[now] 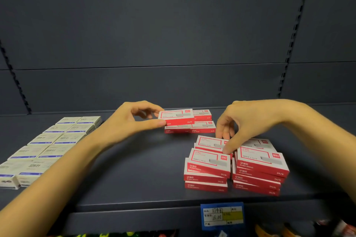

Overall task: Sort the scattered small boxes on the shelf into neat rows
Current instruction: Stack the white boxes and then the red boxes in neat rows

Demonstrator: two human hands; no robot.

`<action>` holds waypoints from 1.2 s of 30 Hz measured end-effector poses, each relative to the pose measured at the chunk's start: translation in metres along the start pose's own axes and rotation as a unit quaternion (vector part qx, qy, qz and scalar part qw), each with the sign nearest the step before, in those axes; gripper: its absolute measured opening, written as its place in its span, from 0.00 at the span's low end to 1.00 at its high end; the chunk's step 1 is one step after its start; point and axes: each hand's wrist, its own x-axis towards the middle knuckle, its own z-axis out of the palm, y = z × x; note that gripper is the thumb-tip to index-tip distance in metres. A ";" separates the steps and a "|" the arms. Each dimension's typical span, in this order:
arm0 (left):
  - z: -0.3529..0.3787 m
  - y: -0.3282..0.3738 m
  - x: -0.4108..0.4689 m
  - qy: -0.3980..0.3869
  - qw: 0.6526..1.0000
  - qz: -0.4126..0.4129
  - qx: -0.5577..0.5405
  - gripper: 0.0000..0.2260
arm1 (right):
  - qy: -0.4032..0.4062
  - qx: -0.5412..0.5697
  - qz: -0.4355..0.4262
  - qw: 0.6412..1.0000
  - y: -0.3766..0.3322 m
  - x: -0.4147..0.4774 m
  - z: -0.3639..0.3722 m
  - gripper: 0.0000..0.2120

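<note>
My left hand point(133, 121) pinches a red-and-white staple box point(176, 117) by its left end, holding it just over a low group of the same boxes point(202, 127) at the back of the dark shelf point(138, 175). My right hand point(242, 123) reaches down onto an uneven pile of red-and-white boxes point(258, 167) near the front right. Its fingers close around one tilted box point(210, 143) at the top of that pile. Several stacked boxes point(208, 169) lie askew beneath it.
Rows of white boxes with blue stripes point(46, 144) fill the shelf's left side. A blue price tag point(222, 215) hangs on the front lip. The grey back panel point(173, 44) rises behind, and coloured goods show on the shelf below.
</note>
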 end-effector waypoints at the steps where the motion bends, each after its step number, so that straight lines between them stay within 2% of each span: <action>1: 0.000 -0.002 0.001 0.003 1.000 -0.007 0.003 0.15 | 0.004 -0.008 0.006 1.000 -0.001 0.000 0.001 0.12; 8: 0.002 -0.023 0.018 0.019 0.999 -0.044 0.023 0.07 | 0.112 -0.041 0.019 0.993 -0.001 0.004 0.005 0.13; 15: 0.021 -0.044 0.035 -0.026 0.996 -0.056 0.072 0.10 | 0.206 0.021 0.009 0.978 0.033 0.028 -0.002 0.15; 19: 0.029 -0.052 0.038 -0.035 0.995 -0.064 0.075 0.12 | 0.232 0.050 -0.001 0.971 0.048 0.047 0.005 0.14; 29: 0.032 -0.062 0.037 -0.002 0.994 -0.097 0.044 0.12 | 0.249 0.088 -0.020 0.964 0.071 0.073 0.014 0.16; 36: 0.031 -0.065 0.039 0.017 0.994 -0.096 0.059 0.11 | 0.246 0.098 -0.031 0.964 0.070 0.076 0.018 0.10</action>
